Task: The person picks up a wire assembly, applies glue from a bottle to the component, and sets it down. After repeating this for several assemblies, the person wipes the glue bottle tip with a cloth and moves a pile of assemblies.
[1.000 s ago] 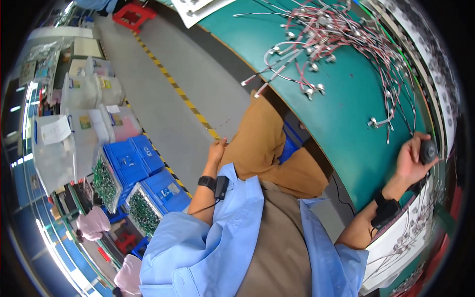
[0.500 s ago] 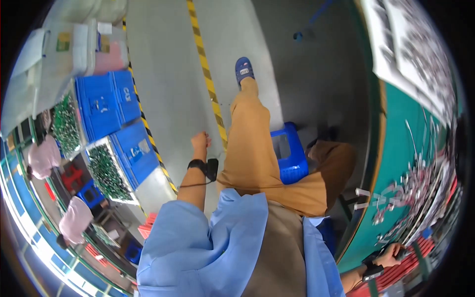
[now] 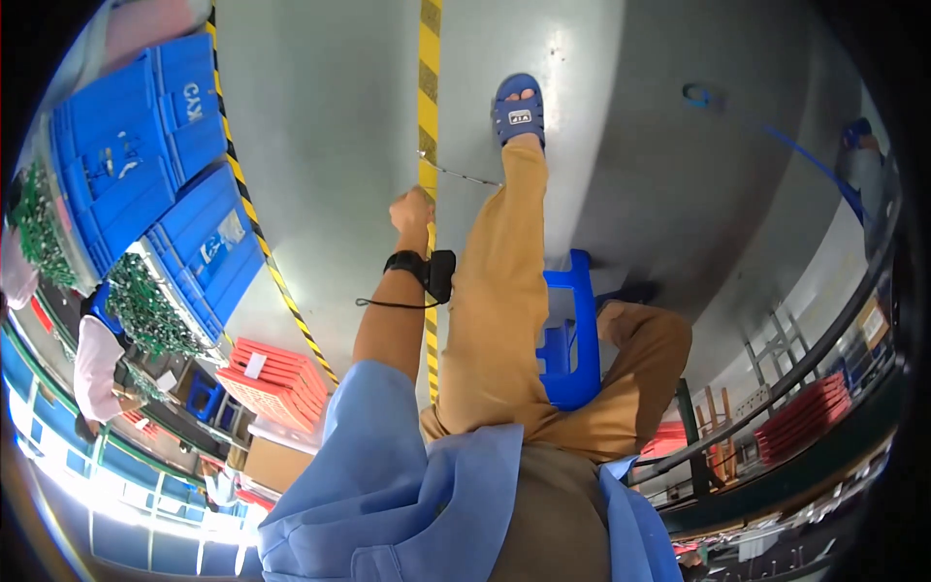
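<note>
My left hand [image 3: 412, 210] hangs out over the grey floor, its fingers curled into a fist. A thin metallic-looking strand [image 3: 465, 177] shows just beyond the fist and runs toward my left trouser leg. I cannot make out whether the fist holds it. On my left wrist is a black strap with a small black box [image 3: 440, 276] and a dark cord. My right hand is out of the picture. A blue plastic stool [image 3: 585, 330] stands between my legs, partly hidden by the tan trousers.
Blue crates [image 3: 131, 165] and white-edged trays of green parts stand on the left, near a yellow-black floor line [image 3: 254, 218]. Stacked red trays [image 3: 276, 378] are at lower left. Another person in a pale top [image 3: 97, 364] works there. A dark-edged bench [image 3: 795, 495] curves along the lower right.
My view has turned, and the teal table with its loose parts has left the right side. My right hand has gone out of view. My left fist appears farther up the picture.
</note>
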Motion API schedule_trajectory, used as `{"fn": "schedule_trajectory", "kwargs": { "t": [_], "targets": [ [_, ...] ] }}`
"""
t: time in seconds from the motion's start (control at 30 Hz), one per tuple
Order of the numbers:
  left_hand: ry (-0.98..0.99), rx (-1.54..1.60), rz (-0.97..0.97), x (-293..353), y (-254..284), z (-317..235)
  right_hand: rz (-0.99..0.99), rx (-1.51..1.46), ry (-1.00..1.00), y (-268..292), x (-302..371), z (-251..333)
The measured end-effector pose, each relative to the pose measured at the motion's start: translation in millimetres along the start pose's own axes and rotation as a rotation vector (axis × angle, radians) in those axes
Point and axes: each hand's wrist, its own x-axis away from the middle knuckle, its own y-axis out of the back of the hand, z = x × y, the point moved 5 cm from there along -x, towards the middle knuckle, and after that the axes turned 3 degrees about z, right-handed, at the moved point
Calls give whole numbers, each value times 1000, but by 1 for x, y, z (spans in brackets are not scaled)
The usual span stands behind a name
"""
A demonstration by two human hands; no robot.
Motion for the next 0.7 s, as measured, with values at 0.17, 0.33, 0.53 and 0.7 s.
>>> {"fn": "schedule_trajectory", "kwargs": {
  "t": [0.17, 0.33, 0.53, 0.7],
  "targets": [
    [86, -35, 28, -54, -17, 8, 57, 146, -25, -50, -12, -35],
    [84, 22, 91, -98, -39, 20, 103, 268, -25, -84, -11, -55],
    [112, 48, 83, -141, -69, 22, 153, 377, -24, -111, -12, -72],
    [146, -73, 20, -170, -59, 23, 158, 411, -42, -108, -8, -70]
  ]
}}
